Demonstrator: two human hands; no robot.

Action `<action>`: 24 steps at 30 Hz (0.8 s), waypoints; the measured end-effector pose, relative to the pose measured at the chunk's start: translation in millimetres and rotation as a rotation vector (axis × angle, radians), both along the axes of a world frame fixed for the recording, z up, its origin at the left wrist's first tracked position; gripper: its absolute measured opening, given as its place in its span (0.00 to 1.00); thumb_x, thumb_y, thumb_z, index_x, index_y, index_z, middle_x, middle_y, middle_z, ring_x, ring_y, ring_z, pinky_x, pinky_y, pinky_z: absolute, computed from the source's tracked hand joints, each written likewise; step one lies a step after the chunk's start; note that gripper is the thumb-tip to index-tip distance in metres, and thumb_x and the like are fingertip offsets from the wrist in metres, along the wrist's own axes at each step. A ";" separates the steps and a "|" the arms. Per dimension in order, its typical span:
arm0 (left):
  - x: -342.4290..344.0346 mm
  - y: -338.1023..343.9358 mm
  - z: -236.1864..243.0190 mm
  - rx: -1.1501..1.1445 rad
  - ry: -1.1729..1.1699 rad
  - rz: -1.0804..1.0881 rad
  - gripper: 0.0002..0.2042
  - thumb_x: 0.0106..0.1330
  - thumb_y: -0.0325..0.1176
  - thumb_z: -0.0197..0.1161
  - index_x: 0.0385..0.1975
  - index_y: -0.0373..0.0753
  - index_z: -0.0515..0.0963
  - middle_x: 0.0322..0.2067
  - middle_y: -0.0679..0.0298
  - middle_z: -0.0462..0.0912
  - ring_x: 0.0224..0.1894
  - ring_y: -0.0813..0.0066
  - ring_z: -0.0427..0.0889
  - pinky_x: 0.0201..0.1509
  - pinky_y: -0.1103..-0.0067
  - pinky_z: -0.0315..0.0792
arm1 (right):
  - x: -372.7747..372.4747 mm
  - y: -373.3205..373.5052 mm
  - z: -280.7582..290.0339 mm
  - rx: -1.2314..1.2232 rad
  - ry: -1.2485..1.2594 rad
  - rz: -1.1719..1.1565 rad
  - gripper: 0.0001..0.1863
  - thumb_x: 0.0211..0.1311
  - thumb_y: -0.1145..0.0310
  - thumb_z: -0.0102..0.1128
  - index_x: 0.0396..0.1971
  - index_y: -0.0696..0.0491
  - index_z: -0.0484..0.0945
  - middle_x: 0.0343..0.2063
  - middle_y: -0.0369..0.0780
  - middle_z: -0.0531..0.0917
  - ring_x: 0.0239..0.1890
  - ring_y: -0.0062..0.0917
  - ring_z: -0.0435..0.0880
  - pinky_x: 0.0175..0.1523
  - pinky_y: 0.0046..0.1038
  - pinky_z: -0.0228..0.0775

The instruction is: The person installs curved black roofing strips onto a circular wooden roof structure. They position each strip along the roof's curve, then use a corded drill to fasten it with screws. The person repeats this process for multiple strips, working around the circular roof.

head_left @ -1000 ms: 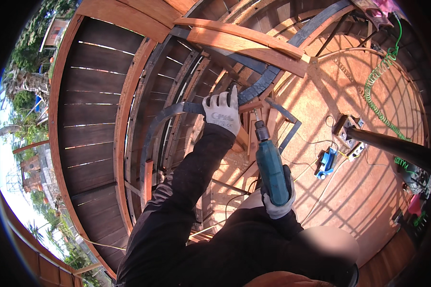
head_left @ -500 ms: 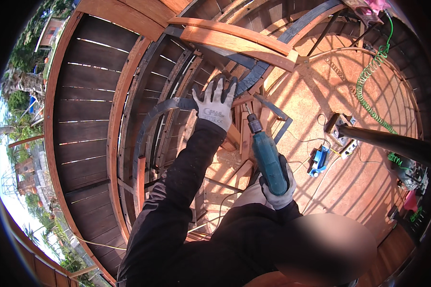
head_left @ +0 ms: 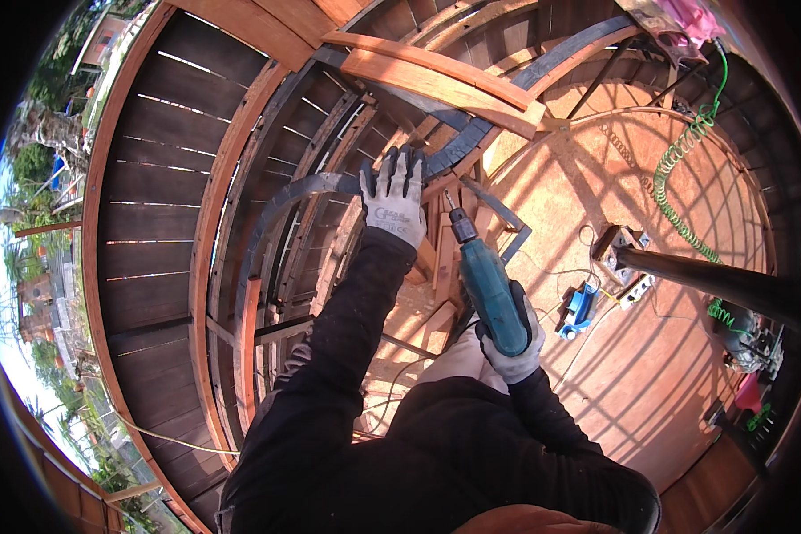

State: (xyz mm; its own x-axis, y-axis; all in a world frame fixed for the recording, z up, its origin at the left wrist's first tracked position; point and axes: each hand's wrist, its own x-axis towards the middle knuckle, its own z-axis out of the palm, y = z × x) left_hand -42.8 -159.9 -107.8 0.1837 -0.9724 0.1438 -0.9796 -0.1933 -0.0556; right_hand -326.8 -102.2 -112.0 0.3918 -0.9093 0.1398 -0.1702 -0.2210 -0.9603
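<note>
My left hand, in a white-and-dark work glove, lies with its fingers stretched out on a dark curved frame piece. It grips nothing that I can see. Gloved too, my right hand is wrapped round a teal power drill. The drill tilts up and slightly left, its chuck and thin bit lying just right of my left hand. Whether the bit tip touches the dark frame or the wood behind it, I cannot tell.
Reddish wooden beams cross ahead, and dark slatted boards curve along the left. On the sunlit floor lies a blue power tool. A dark pole and a green coiled hose stand to the right; cords trail nearby.
The fingers of my left hand have drawn closer together. My right hand and the drill sit a little further left and lower, and the view has shifted slightly.
</note>
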 end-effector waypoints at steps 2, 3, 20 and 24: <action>0.7 -0.2 -0.6 0.000 -0.007 -0.003 0.43 0.46 0.36 0.66 0.68 0.41 0.58 0.70 0.55 0.52 0.71 0.54 0.53 0.72 0.46 0.37 | -0.3 -1.9 2.5 -0.018 0.003 0.007 0.45 0.40 0.76 0.69 0.64 0.63 0.61 0.54 0.51 0.76 0.55 0.35 0.79 0.59 0.30 0.70; 1.2 -0.2 -2.0 -0.004 -0.015 -0.005 0.43 0.46 0.37 0.67 0.68 0.41 0.58 0.70 0.55 0.53 0.71 0.54 0.53 0.72 0.46 0.37 | -0.2 -2.2 3.4 -0.026 0.003 0.009 0.45 0.40 0.76 0.69 0.64 0.63 0.61 0.54 0.51 0.76 0.54 0.34 0.79 0.59 0.30 0.70; 4.1 -0.3 -0.2 -0.041 0.044 0.001 0.39 0.49 0.36 0.64 0.66 0.42 0.62 0.67 0.56 0.59 0.68 0.54 0.59 0.71 0.50 0.43 | -3.4 -2.4 3.1 0.038 -0.044 0.026 0.44 0.41 0.75 0.68 0.63 0.63 0.62 0.54 0.50 0.76 0.55 0.34 0.79 0.60 0.30 0.69; 7.5 -4.2 -4.4 -0.098 -0.025 0.009 0.41 0.45 0.34 0.67 0.66 0.43 0.62 0.65 0.58 0.62 0.64 0.56 0.63 0.70 0.55 0.50 | -0.1 -1.8 3.8 0.071 0.002 0.015 0.44 0.41 0.75 0.69 0.63 0.63 0.62 0.55 0.51 0.76 0.55 0.34 0.78 0.61 0.31 0.69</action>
State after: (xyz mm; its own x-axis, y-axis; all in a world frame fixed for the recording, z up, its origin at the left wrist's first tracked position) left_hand -35.3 -164.1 -112.2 0.1880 -0.9517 0.2426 -0.9762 -0.2082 -0.0603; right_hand -326.9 -104.0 -108.2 0.4061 -0.9108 0.0741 -0.1688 -0.1545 -0.9735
